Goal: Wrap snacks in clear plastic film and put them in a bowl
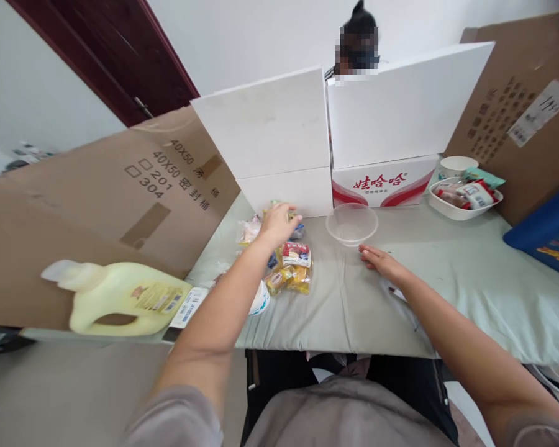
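Over the back of a pile of wrapped snack packets [297,253] hovers or rests my left hand [278,222], its fingers apart and curved downward. Nothing shows in its grasp, though the packets right under it are partly hidden. The pile mixes yellow, red-and-white, blue and clear wrappers. To its right stands a clear plastic bowl [353,226]. My right hand [382,263] is just in front of that bowl, fingers stretched out and holding nothing. A white paper cup [259,299] with blue marks is partly hidden behind my left forearm.
White boxes [279,136] form a wall at the back, with a person [358,43] behind. Large cardboard sheets [121,205] flank the table. A pale yellow jug [125,292] lies left. A white basket of packets [461,208] and a blue container [547,233] are right.
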Demonstrator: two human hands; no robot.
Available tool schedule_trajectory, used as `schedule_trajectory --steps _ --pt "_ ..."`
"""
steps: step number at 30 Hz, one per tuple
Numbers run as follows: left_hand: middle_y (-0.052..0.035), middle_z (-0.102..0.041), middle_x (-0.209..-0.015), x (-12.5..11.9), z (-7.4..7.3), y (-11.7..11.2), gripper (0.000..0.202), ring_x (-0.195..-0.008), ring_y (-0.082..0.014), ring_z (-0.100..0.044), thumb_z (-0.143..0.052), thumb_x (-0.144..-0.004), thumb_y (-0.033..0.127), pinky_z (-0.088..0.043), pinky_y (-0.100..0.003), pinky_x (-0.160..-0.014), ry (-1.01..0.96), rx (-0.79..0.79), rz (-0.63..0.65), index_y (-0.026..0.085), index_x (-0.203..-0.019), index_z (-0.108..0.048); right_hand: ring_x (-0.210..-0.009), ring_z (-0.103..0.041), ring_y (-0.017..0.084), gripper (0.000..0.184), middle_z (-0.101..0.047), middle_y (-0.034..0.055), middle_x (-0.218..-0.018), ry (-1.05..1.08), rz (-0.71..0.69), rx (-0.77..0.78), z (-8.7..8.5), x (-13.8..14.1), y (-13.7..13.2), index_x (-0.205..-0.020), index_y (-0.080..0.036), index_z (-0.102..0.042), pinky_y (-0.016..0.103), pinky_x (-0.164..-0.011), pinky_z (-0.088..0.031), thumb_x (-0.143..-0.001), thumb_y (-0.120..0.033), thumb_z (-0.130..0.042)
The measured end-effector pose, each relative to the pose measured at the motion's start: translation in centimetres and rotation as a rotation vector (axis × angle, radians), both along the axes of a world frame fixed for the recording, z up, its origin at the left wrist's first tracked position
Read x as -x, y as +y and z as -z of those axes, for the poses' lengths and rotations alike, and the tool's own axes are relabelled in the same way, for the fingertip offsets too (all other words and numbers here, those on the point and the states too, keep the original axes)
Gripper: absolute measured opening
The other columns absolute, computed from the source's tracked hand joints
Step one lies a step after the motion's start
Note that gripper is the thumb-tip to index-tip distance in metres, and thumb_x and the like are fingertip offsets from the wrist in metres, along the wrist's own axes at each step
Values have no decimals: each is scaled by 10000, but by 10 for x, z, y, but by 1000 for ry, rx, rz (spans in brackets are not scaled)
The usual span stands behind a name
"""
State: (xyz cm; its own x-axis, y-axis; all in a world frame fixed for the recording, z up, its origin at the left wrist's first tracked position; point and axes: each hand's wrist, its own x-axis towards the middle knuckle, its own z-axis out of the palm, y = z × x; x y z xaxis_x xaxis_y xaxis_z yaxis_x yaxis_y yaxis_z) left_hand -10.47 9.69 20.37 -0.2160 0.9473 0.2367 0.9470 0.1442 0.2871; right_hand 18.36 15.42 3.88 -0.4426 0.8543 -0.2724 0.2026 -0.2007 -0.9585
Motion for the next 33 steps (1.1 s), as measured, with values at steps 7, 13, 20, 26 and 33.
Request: schedule_trajectory --steps 7,13,20,26,33 --pt "-113 -654 -1132 5 46 -161 365 -1134 -345 -531 -699 -725 361 -404 -471 -934 232 151 -278 202 -1052 -660 -1042 -641 260 442 -702 87 -1090 -54 -212 -164 0 -14 -61 -1112 -217 -667 459 -973 -479 -827 -544 -581" --pt "-61 -718 -830 14 52 -199 182 -854 -269 -643 -492 -849 189 -393 -451 -856 239 182 -262 213 -852 -672 -908 -661 189 365 -697 78 -999 -39 -133 -407 -17 -27 -124 -1171 -208 -592 356 -816 -542 -907 -446 -511" --pt "-2 -669 -779 -114 44 -165 202 -781 -146 -596 -459 -940 199 -388 -367 -930 -144 -113 659 213 -861 -644 -594 -588 123 360 -657 5 -762 -242 -289 -897 -50 -32 -162 -1236 -218 -529 240 -559 -440 -898 -334 -566" --pt "-120 -529 -1377 -103 99 -91 386 -1347 -353 -372 -589 -870 388 -230 -590 -1102 113 -166 316 241 -1226 -608 -571 -623 169 206 -665 1 -663 -578 153 -785 -42 -84 -112 -894 -234 -589 259 -532 -419 -868 -426 -520" --pt "-127 -361 -1517 -31 128 -64 540 -1423 -419 -203 -653 -807 330 -201 -625 -1105 349 44 -102 270 -1334 -552 -676 -640 211 266 -689 28 -731 -734 415 -602 -29 -104 -17 -958 -233 -627 304 -601 -441 -810 -424 -516"
